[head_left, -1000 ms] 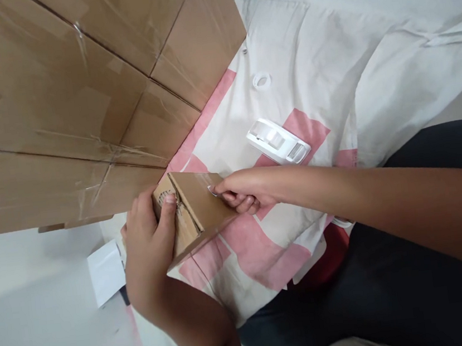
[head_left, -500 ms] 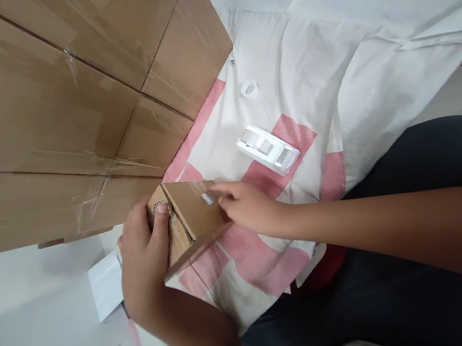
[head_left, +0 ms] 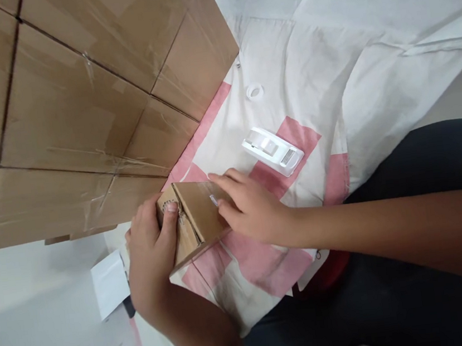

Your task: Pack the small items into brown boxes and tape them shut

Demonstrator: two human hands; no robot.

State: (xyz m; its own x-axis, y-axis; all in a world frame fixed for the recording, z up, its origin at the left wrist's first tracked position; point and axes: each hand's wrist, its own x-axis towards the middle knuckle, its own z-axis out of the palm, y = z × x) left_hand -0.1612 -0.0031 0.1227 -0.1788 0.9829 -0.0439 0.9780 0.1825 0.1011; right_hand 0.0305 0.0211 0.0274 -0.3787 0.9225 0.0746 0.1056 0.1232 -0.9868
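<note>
A small brown cardboard box (head_left: 200, 213) lies tilted on the pink-and-white cloth, its end flap creased and slightly gapped along the edge. My left hand (head_left: 151, 244) is wrapped round the near end, the thumb pressing on a ring of perforations. On the top face rests my right hand (head_left: 251, 204), its index finger stretched out and its thumb apart, beside a small white label (head_left: 213, 200). Its other fingers are partly hidden. Beyond that hand lies a white plastic device (head_left: 274, 151) with a small printed label.
Large taped cardboard boxes (head_left: 74, 102) are stacked at the left against the cloth (head_left: 348, 29). A white ring, looking like a tape roll (head_left: 254, 92), sits past the device. A white card (head_left: 110, 284) stands at lower left. My dark-clad leg (head_left: 423, 160) is at the right.
My right hand has shifted slightly over the box top, its thumb now against the white label and partly covering it. The left hand keeps its hold; the view has shifted a little.
</note>
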